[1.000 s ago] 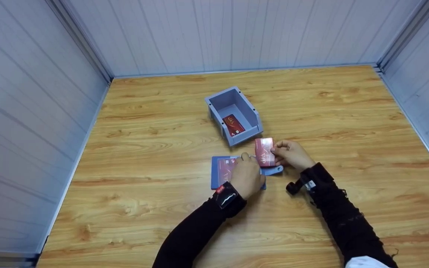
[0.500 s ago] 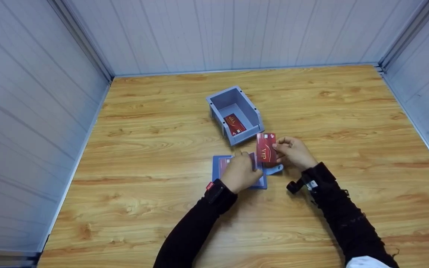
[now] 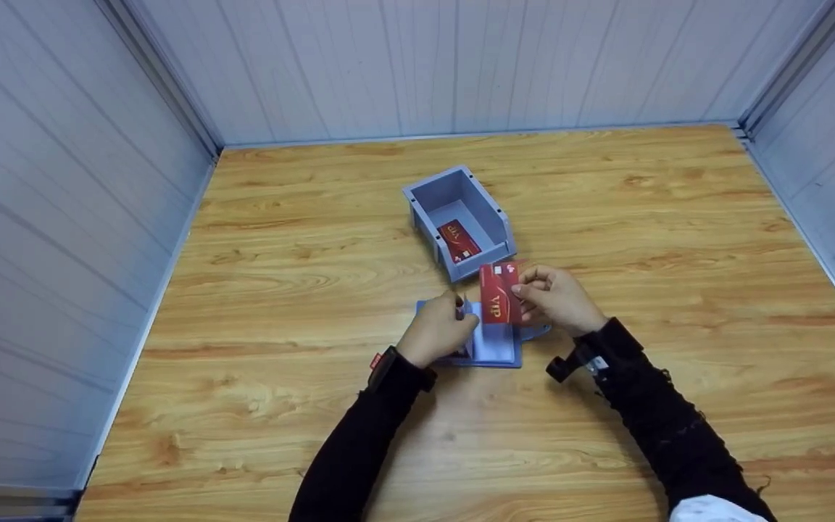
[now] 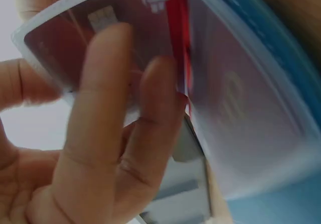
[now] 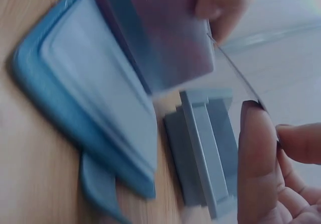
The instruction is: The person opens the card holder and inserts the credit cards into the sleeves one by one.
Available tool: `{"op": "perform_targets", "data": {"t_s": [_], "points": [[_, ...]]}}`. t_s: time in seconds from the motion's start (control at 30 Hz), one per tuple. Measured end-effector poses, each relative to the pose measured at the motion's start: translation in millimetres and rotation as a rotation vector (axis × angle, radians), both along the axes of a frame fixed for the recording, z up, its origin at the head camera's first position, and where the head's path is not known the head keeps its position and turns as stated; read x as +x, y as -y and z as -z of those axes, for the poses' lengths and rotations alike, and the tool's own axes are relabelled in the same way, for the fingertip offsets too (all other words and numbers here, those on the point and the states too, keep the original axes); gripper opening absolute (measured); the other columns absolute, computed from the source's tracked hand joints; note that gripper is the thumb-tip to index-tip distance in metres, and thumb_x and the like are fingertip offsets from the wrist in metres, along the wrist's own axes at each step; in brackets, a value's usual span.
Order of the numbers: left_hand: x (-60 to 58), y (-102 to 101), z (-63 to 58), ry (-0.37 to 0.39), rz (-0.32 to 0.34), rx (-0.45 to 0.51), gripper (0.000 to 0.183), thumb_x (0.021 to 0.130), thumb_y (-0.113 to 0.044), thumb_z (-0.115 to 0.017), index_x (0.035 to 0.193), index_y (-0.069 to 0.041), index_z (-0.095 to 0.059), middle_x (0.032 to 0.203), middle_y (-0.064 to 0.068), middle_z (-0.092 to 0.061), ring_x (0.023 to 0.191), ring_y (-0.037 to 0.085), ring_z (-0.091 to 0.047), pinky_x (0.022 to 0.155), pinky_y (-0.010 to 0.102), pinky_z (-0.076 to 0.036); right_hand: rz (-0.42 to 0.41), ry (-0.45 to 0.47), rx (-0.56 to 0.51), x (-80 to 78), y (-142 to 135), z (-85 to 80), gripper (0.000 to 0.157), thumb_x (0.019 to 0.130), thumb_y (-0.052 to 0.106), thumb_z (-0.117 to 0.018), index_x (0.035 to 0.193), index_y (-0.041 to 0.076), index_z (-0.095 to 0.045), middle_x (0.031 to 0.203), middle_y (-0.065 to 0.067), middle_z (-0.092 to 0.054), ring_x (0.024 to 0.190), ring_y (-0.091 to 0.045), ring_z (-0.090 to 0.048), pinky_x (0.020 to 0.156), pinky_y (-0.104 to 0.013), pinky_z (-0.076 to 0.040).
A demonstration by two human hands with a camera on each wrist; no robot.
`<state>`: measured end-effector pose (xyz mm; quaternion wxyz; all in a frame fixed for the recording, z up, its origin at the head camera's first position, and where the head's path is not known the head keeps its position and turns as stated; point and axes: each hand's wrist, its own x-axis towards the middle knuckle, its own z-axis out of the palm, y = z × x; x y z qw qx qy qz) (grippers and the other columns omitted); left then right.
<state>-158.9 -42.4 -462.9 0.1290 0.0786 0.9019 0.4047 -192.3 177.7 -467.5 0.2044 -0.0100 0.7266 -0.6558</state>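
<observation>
A blue card holder (image 3: 496, 355) lies spread on the table, its closing strap (image 5: 98, 181) sticking out to the right. My left hand (image 3: 435, 332) pinches one of its clear sleeve pages (image 5: 168, 38), which stands raised with a red card inside. Another filled sleeve (image 4: 241, 98) faces it in the left wrist view. Between thumb and fingers, my right hand (image 3: 564, 301) holds a red VIP card (image 3: 499, 296) above the holder's right side, where a pale sleeve (image 5: 95, 68) shows. The right wrist view catches that card nearly edge-on.
Just beyond the holder stands a grey plastic bin (image 3: 483, 265) with a low front. One more red VIP card (image 3: 459, 241) lies inside it. Wood-grain tabletop (image 3: 280, 254) surrounds everything, bounded by pale panel walls (image 3: 454, 65) at the back and sides.
My left hand has moved left, turning the filled sleeve page up and leftward and exposing the pale sleeve beneath. The right hand rose slightly, then shifted left with the VIP card.
</observation>
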Motion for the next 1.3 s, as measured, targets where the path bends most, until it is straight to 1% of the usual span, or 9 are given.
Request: {"op": "perform_targets", "data": {"t_s": [0.13,0.27,0.4,0.47,0.67,0.87,0.97,1.07,1.3], "points": [[-2.8,12,2.8,-0.029,-0.028,0.023,0.02,0.092,-0.015,-0.053,0.099,0.001,-0.061,0.086,0.008,-0.061,0.074,0.018,-0.057,0.065,0.03,-0.048,-0.055,-0.036,0.049,1.4,11,0.3,0.014,0.095,0.008,-0.061,0.103,-0.002,-0.054,0.071,0.003,-0.064,0.059,-0.008,-0.063,0.059,-0.026,-0.058],[-5.1,22,5.0,-0.021,-0.047,0.026,0.014,0.091,-0.013,-0.054,0.09,0.0,-0.059,0.08,0.006,-0.057,0.072,0.02,-0.055,0.063,0.03,-0.047,-0.106,-0.044,0.071,0.3,17,4.7,0.013,0.094,0.005,-0.059,0.103,-0.004,-0.054,0.071,0.004,-0.063,0.057,-0.008,-0.063,0.06,-0.026,-0.058],[-7.2,30,8.4,0.006,-0.068,0.044,0.016,0.09,-0.013,-0.054,0.096,0.0,-0.062,0.087,0.008,-0.061,0.077,0.02,-0.056,0.069,0.031,-0.049,-0.119,-0.02,0.083,-2.1,19,11.4,0.01,0.094,0.003,-0.058,0.101,-0.003,-0.054,0.07,0.003,-0.062,0.055,-0.008,-0.062,0.058,-0.024,-0.058],[-8.2,34,10.9,0.032,-0.082,0.068,0.017,0.089,-0.012,-0.053,0.097,0.001,-0.062,0.088,0.009,-0.061,0.077,0.019,-0.057,0.068,0.029,-0.051,-0.119,-0.003,0.091,-3.0,19,15.4,0.009,0.093,0.001,-0.059,0.1,-0.003,-0.053,0.07,0.003,-0.062,0.054,-0.008,-0.061,0.056,-0.023,-0.057],[-10.8,41,19.0,0.144,-0.124,0.22,0.012,0.084,-0.002,-0.049,0.092,0.002,-0.057,0.077,0.002,-0.054,0.06,0.012,-0.056,0.054,0.024,-0.053,-0.109,0.045,0.101,-3.2,19,25.8,0.013,0.091,-0.001,-0.06,0.099,-0.005,-0.051,0.07,0.001,-0.06,0.052,-0.007,-0.059,0.053,-0.021,-0.055],[-11.2,44,20.5,0.246,-0.14,0.352,0.009,0.084,0.004,-0.047,0.092,0.003,-0.052,0.072,0.003,-0.054,0.056,0.011,-0.056,0.056,0.025,-0.057,-0.112,0.085,0.108,0.1,20,28.0,0.024,0.09,-0.001,-0.06,0.108,-0.009,-0.048,0.071,0.001,-0.058,0.05,-0.008,-0.058,0.052,-0.021,-0.055],[-11.1,44,19.6,0.273,-0.15,0.371,0.01,0.085,0.005,-0.047,0.094,0.003,-0.051,0.074,0.004,-0.054,0.057,0.012,-0.056,0.057,0.026,-0.058,-0.12,0.079,0.098,2.6,22,27.7,0.033,0.088,-0.003,-0.061,0.115,-0.011,-0.044,0.069,0.001,-0.056,0.05,-0.008,-0.058,0.052,-0.022,-0.055],[-11.2,44,19.5,0.293,-0.16,0.386,0.01,0.086,0.006,-0.048,0.095,0.004,-0.051,0.075,0.005,-0.054,0.057,0.013,-0.056,0.058,0.026,-0.058,-0.131,0.071,0.09,4.9,23,27.1,0.04,0.087,-0.005,-0.06,0.12,-0.009,-0.039,0.067,0.0,-0.056,0.049,-0.008,-0.058,0.051,-0.022,-0.055],[-12.2,44,24.3,0.313,-0.175,0.412,0.008,0.085,0.007,-0.048,0.09,0.001,-0.049,0.075,0.004,-0.054,0.058,0.013,-0.056,0.056,0.024,-0.056,-0.17,0.007,0.13,8.2,27,24.8,0.04,0.085,-0.006,-0.059,0.119,-0.009,-0.038,0.067,-0.002,-0.058,0.049,-0.007,-0.058,0.049,-0.021,-0.054]]}}
